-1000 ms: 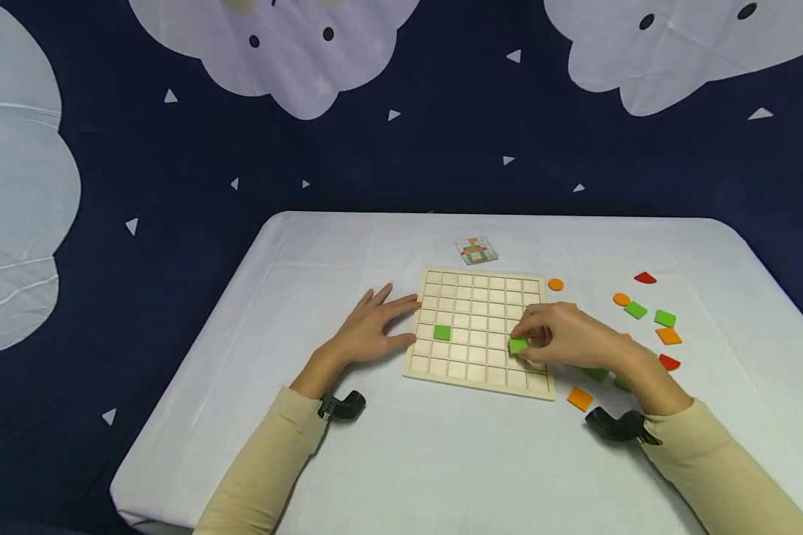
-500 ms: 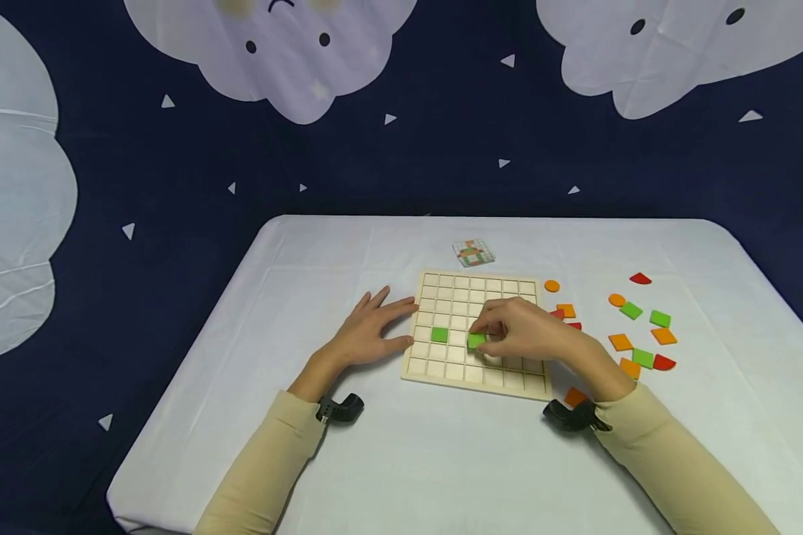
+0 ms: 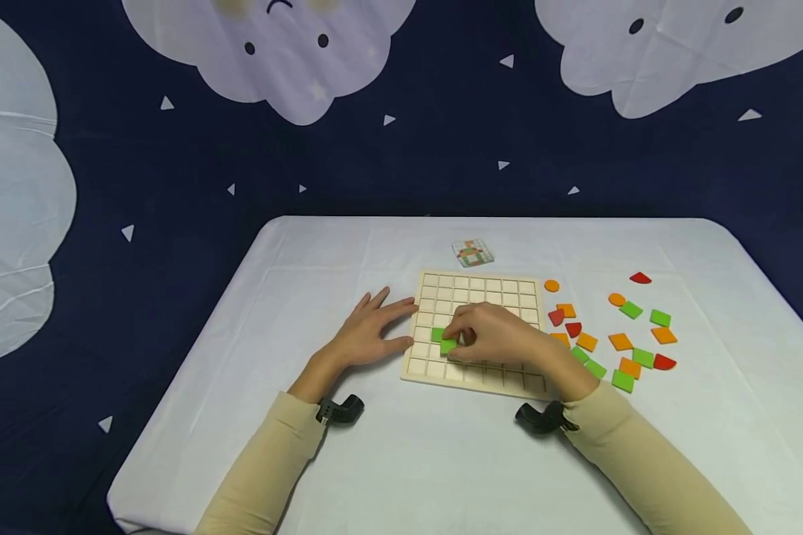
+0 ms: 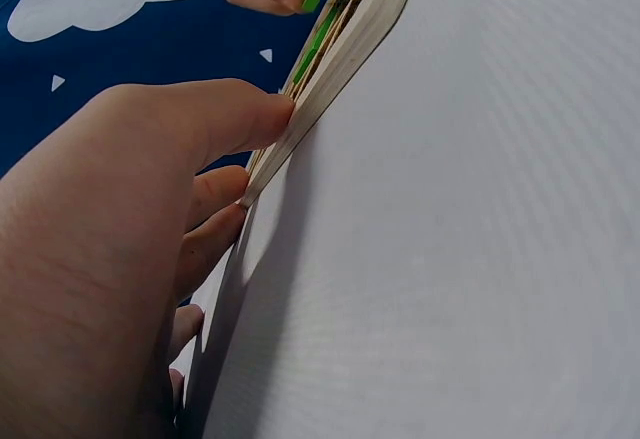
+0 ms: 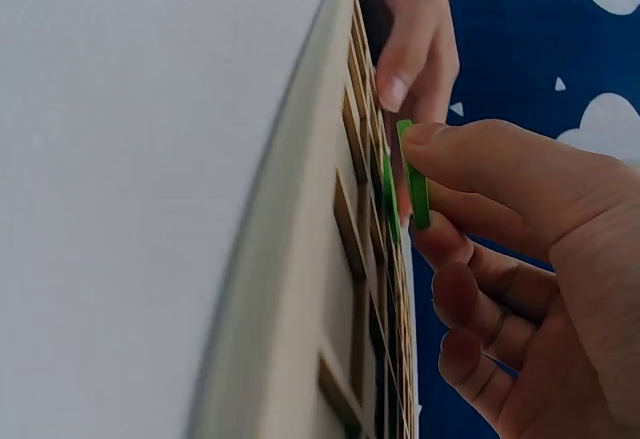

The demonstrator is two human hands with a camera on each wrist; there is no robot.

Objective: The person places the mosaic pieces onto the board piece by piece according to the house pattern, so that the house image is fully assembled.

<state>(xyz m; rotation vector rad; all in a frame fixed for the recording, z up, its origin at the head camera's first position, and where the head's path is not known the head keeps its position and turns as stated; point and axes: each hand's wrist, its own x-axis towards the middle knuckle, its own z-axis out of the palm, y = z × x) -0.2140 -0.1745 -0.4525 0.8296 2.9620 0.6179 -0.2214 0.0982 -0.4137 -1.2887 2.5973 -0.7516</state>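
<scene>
A wooden grid board [image 3: 485, 383] lies on the white table. My right hand [image 3: 491, 334] pinches a green square tile [image 5: 413, 174] between thumb and fingertips, close over the board's left part. Just behind that tile in the head view, another green tile [image 3: 436, 334] sits in a cell of the grid. The right wrist view shows the held tile a little apart from the board's surface. My left hand [image 3: 368, 331] has its fingers spread, with fingertips touching the board's left edge. In the left wrist view its thumb [image 4: 250, 119] lies against the wooden rim.
Right of the board are scattered green tiles [image 3: 660, 318], orange squares [image 3: 620, 342], red wedge pieces [image 3: 640, 278] and orange discs [image 3: 552, 285]. A small pattern card [image 3: 472, 253] lies behind the board. Beyond the white table [image 3: 375, 461] hangs a dark blue cloth with clouds.
My right hand has carried the pinched green tile leftward across the board, up to the other green tile. The left hand has stayed at the board's edge.
</scene>
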